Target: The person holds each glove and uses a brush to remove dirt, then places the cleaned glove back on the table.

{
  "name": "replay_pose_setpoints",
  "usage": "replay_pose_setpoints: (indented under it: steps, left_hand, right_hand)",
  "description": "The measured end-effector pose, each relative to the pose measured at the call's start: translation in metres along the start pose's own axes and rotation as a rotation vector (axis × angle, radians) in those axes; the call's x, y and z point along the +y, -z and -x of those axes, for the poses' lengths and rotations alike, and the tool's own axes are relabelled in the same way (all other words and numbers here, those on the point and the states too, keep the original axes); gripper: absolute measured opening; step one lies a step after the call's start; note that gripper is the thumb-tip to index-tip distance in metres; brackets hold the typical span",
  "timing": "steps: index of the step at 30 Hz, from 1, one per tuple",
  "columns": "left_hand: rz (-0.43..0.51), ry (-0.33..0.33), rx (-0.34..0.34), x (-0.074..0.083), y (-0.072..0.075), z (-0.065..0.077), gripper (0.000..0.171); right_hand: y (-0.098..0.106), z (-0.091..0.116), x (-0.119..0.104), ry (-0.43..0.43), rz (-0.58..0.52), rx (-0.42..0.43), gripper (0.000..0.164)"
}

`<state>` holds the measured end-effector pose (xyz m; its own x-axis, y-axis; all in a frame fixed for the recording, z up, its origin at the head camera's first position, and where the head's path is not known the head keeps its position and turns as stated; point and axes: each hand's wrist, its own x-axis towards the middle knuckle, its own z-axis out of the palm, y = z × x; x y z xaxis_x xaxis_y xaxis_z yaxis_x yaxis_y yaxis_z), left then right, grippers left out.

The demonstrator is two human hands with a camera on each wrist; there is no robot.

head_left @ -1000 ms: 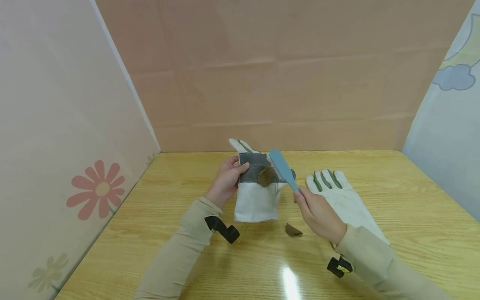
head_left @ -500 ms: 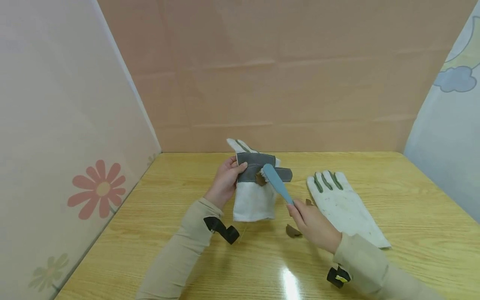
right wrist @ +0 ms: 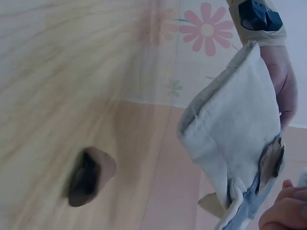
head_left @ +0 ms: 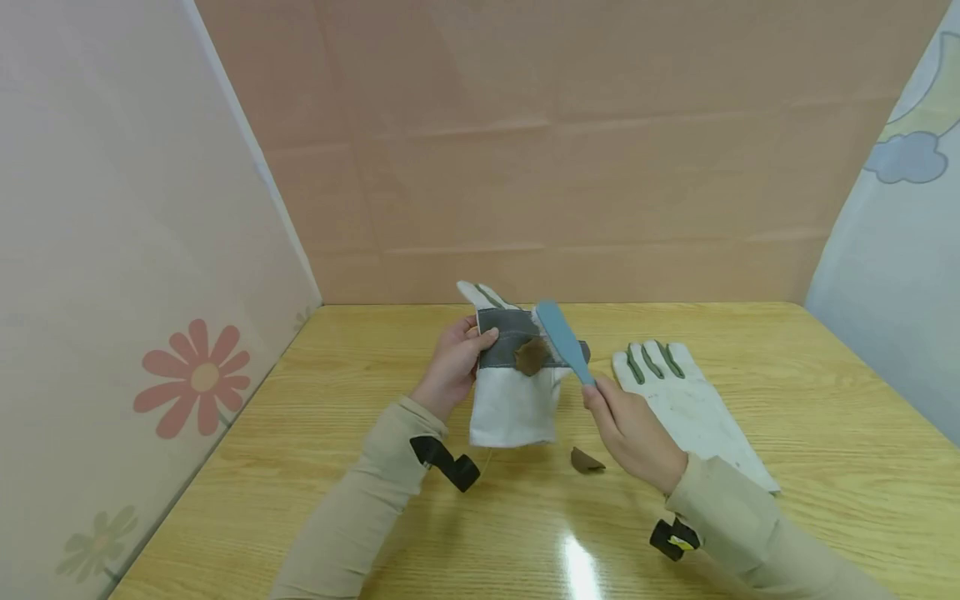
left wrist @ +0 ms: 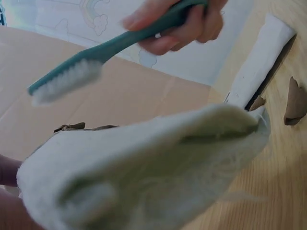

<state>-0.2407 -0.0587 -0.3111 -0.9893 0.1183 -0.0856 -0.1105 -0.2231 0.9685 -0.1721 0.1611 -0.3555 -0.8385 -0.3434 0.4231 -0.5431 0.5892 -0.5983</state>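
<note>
In the head view my left hand (head_left: 450, 362) grips a white work glove (head_left: 513, 408) with a grey band by its left edge, thumb on top. A brown piece like a dry leaf (head_left: 531, 357) lies on the band. My right hand (head_left: 633, 433) holds a blue brush (head_left: 562, 337) by its handle, its head just right of the brown piece. The left wrist view shows the brush bristles (left wrist: 72, 79) apart from the glove, whose cuff opening (left wrist: 158, 163) faces that camera. In the right wrist view the brown piece (right wrist: 271, 163) still clings to the glove.
A second white glove (head_left: 701, 417) with green trim lies flat on the wooden table (head_left: 360, 400) at the right. Another brown piece (head_left: 587, 461) rests on the table between the hands. A tan backdrop (head_left: 555, 167) stands behind, with pale side panels.
The brush swept down and left onto the brown piece, then back up and right to beside it. The left hand and its glove stay nearly in place.
</note>
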Motion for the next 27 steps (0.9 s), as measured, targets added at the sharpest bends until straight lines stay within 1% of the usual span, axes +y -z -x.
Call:
replay_pose_setpoints:
  steps: [2,5,8,10,13,17,21,27]
  left_hand:
    - [-0.007,0.003,-0.018,-0.001,-0.002,0.001,0.039]
    - [-0.009,0.009,-0.03,-0.002,-0.006,0.002,0.039]
    - [-0.011,0.009,-0.013,-0.002,-0.007,0.002,0.038]
    - [-0.011,0.005,0.006,-0.001,-0.006,0.002,0.038]
    - [-0.011,-0.002,0.028,0.0,-0.006,0.001,0.038]
    - [-0.014,0.004,0.032,0.001,-0.005,0.001,0.037]
    - [-0.009,0.007,0.039,0.001,-0.006,0.001,0.037]
    - [0.018,-0.004,0.061,0.003,-0.004,0.001,0.039]
  right_hand:
    - [-0.002,-0.005,-0.002,-0.017,-0.017,-0.004,0.027]
    - [-0.007,-0.008,-0.004,-0.062,-0.024,-0.05,0.027]
    - [-0.012,-0.006,-0.003,-0.102,-0.024,-0.1,0.026]
    - [-0.015,-0.004,-0.003,-0.114,-0.024,-0.118,0.024]
    - [-0.016,-0.001,-0.002,-0.12,-0.018,-0.134,0.024]
    - [-0.016,0.005,-0.001,-0.125,0.001,-0.167,0.024]
    - [-0.016,0.011,0.001,-0.127,-0.006,-0.206,0.025]
    - [-0.014,0.016,0.004,-0.133,-0.008,-0.249,0.026]
